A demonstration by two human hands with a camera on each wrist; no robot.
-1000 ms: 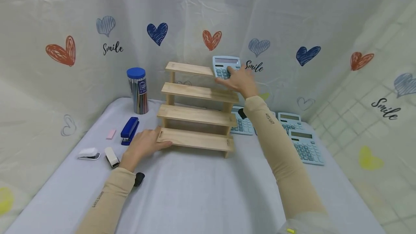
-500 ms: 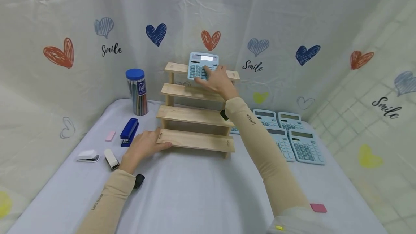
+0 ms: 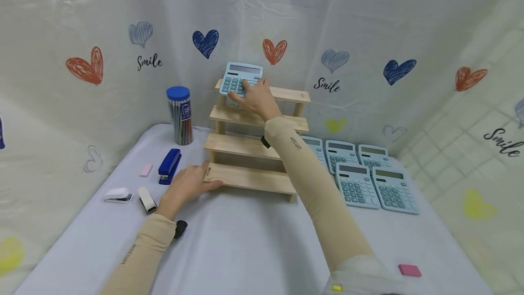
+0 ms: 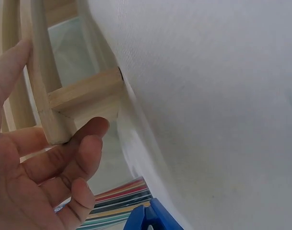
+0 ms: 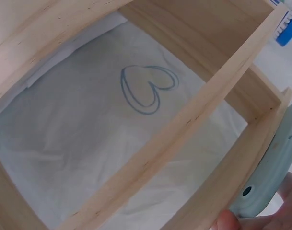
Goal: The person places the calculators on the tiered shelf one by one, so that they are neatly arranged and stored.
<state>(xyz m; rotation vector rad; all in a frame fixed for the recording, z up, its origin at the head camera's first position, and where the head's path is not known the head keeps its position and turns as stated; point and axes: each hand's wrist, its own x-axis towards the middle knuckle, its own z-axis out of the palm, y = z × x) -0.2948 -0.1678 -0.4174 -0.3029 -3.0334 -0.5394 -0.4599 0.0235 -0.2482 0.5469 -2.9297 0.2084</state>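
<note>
A four-tier wooden display rack (image 3: pixel 251 178) stands on the white-covered table. My left hand (image 3: pixel 186 188) grips the left end of its lowest shelf. In the left wrist view, the thumb lies along the front edge, and the fingers (image 4: pixel 88 155) curl around the end. At the left of the top shelf is a light-blue calculator (image 3: pixel 244 69), leaning back with its keys facing me. My right hand (image 3: pixel 259 100) holds it by its lower right part, thumb at the bottom edge. The right wrist view shows the calculator's edge (image 5: pixel 268 177) right against the top board.
Several matching calculators (image 3: pixel 357 185) lie to the rack's right. On the left are a blue-lidded pencil jar (image 3: pixel 185 124), a blue stapler (image 3: pixel 169 166), a white stapler (image 3: pixel 118 195), a small white item (image 3: pixel 147 200) and a pink eraser (image 3: pixel 146 170). A darker pink block (image 3: pixel 410 270) sits front right.
My right hand has carried the calculator leftward along the top shelf, from its right end to its left. The left hand keeps its grip on the rack.
</note>
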